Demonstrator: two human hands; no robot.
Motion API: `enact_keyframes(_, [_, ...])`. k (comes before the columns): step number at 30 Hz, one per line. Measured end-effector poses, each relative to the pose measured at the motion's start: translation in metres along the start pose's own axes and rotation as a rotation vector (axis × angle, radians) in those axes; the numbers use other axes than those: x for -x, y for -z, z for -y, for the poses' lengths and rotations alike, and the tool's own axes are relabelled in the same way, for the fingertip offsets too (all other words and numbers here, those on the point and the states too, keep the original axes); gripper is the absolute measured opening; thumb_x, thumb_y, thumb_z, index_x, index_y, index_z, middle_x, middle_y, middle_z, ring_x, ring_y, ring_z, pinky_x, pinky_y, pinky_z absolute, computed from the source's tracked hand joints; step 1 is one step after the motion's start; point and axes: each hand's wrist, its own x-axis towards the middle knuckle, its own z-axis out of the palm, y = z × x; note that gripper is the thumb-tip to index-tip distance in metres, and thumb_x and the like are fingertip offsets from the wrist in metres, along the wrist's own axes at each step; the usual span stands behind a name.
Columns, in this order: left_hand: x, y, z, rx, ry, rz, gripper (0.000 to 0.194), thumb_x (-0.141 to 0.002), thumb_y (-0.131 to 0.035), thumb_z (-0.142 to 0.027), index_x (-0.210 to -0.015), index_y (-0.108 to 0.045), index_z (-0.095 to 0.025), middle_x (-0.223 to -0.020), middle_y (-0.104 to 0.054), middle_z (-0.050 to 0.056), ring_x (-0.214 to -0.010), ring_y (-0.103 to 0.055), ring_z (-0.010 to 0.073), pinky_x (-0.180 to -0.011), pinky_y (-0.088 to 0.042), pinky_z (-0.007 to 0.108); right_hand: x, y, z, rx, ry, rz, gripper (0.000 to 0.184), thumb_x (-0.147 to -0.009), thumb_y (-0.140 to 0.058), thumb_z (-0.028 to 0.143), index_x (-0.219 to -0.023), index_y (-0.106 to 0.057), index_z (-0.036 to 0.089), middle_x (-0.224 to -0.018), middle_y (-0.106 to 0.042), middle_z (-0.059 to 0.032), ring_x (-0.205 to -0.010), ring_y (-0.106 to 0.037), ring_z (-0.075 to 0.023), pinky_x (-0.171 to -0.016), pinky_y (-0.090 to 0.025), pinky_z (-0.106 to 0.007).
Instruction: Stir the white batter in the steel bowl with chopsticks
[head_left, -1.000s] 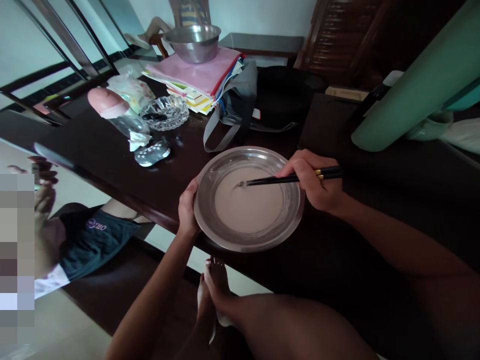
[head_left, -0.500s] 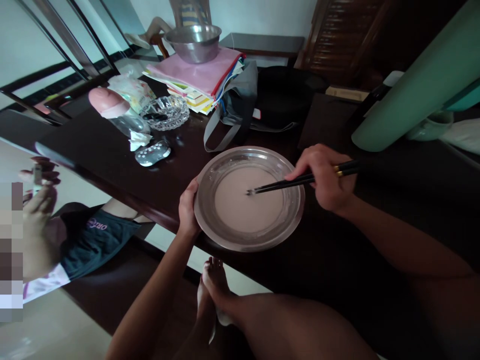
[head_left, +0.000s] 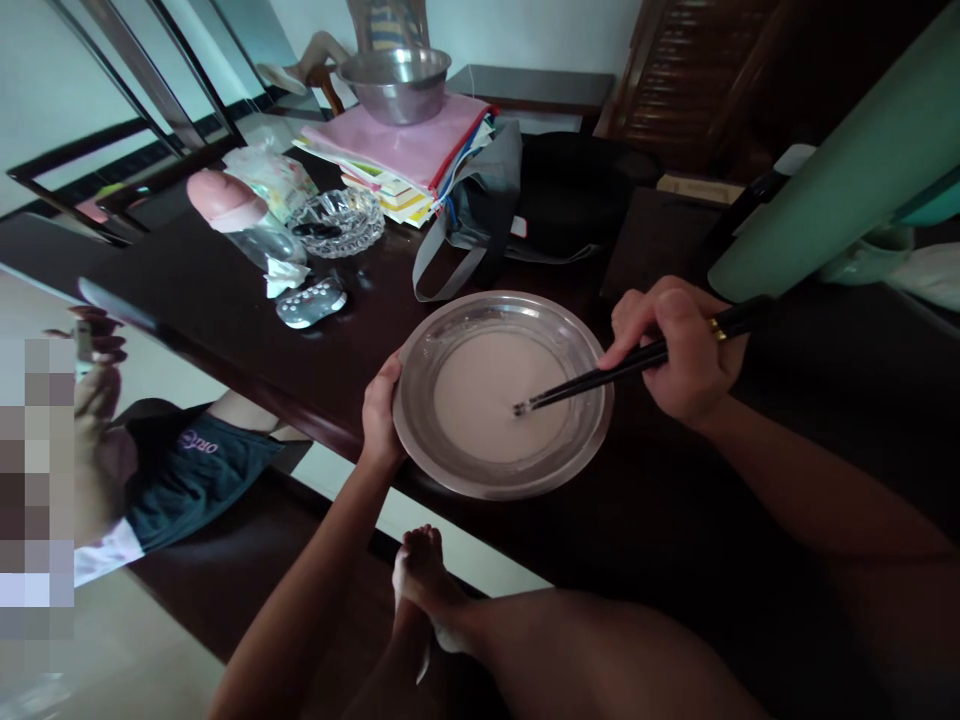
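A round metal plate [head_left: 585, 440] holding a pale, thin batter [head_left: 487, 395] sits at the near edge of a dark wooden table [head_left: 675, 520]. My left hand [head_left: 381, 415] grips the plate's left rim. My right hand [head_left: 679, 350] is closed round a pair of black chopsticks [head_left: 600, 375] with gold bands. Their tips rest in the batter to the right of the plate's middle.
Behind the plate lie a grey bag [head_left: 480, 205], a glass ashtray [head_left: 334, 222], a small remote [head_left: 310, 303], a bottle with a pink cap [head_left: 232, 210], and books under a steel bowl [head_left: 394, 82]. A green roll [head_left: 840, 170] leans at right. Another person sits at left, holding something small.
The chopstick tips swept across the batter from upper left to lower right, and my right hand drew back to the right. My left hand kept its hold on the rim.
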Motion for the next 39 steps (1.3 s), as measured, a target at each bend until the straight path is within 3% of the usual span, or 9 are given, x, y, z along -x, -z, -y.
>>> enact_keyframes(5, [-0.0013,0.0017,0.0025,0.003,0.008,0.012,0.042,-0.083,-0.057,-0.051,-0.106,-0.075,-0.021,-0.112,-0.076,0.005,-0.116,-0.066,0.0277,-0.095,-0.053,0.034,-0.0007,-0.0027,-0.0009,0.049,0.000,0.219,0.040,-0.103,-0.047,0.030,-0.074,-0.073,0.023,-0.067,-0.065,-0.0010,-0.055,-0.053,-0.0101,-0.052,-0.041,-0.031])
enact_keyframes(11, [-0.0004,0.0013,0.0017,0.007,0.012,0.020,0.041,-0.084,-0.057,-0.049,-0.108,-0.075,-0.021,-0.114,-0.076,0.004,-0.117,-0.066,0.0274,-0.101,-0.049,0.034,-0.0011,-0.0013,-0.0033,-0.026,0.030,-0.012,0.045,-0.103,-0.047,0.032,-0.062,-0.066,0.023,-0.057,-0.059,0.0000,-0.051,-0.052,-0.0118,-0.050,-0.039,-0.032])
enact_keyframes(17, [-0.0008,0.0026,0.0034,-0.001,0.000,0.034,0.045,-0.085,-0.055,-0.051,-0.113,-0.074,-0.021,-0.118,-0.075,0.005,-0.120,-0.064,0.0284,-0.101,-0.049,0.035,-0.0009,-0.0037,-0.0015,0.127,0.017,0.227,0.038,-0.103,-0.047,0.032,-0.075,-0.071,0.022,-0.068,-0.066,-0.0004,-0.050,-0.050,-0.0095,-0.052,-0.040,-0.031])
enact_keyframes(22, [0.0000,0.0009,0.0018,0.000,0.002,0.003,0.042,-0.084,-0.057,-0.050,-0.109,-0.076,-0.021,-0.113,-0.077,0.004,-0.117,-0.066,0.0277,-0.100,-0.051,0.035,-0.0005,-0.0014,-0.0031,0.033,0.046,0.030,0.045,-0.102,-0.048,0.033,-0.062,-0.064,0.023,-0.060,-0.060,-0.0004,-0.052,-0.052,-0.0115,-0.052,-0.039,-0.032])
enact_keyframes(28, [0.0010,-0.0014,-0.0009,0.011,0.000,-0.004,0.036,-0.084,-0.058,-0.048,-0.102,-0.077,-0.022,-0.109,-0.077,0.004,-0.116,-0.066,0.0265,-0.097,-0.052,0.033,0.0006,-0.0017,-0.0037,0.079,-0.051,0.228,0.039,-0.103,-0.047,0.033,-0.076,-0.073,0.022,-0.074,-0.069,-0.0014,-0.057,-0.053,-0.0103,-0.051,-0.038,-0.030])
enact_keyframes(34, [0.0014,-0.0017,-0.0011,0.025,0.018,0.001,0.037,-0.083,-0.058,-0.049,-0.102,-0.076,-0.023,-0.108,-0.077,0.004,-0.114,-0.067,0.0276,-0.096,-0.053,0.035,0.0002,-0.0025,-0.0088,-0.080,0.023,-0.016,0.046,-0.102,-0.049,0.037,-0.059,-0.060,0.023,-0.056,-0.059,0.0006,-0.050,-0.051,-0.0121,-0.052,-0.036,-0.033])
enact_keyframes(39, [0.0006,-0.0001,0.0000,-0.009,0.009,-0.004,0.040,-0.084,-0.057,-0.050,-0.107,-0.076,-0.023,-0.111,-0.077,0.004,-0.115,-0.066,0.0283,-0.095,-0.054,0.035,0.0012,-0.0048,-0.0065,0.041,-0.068,0.199,0.039,-0.102,-0.048,0.034,-0.073,-0.070,0.022,-0.071,-0.068,-0.0009,-0.055,-0.053,-0.0108,-0.053,-0.039,-0.030])
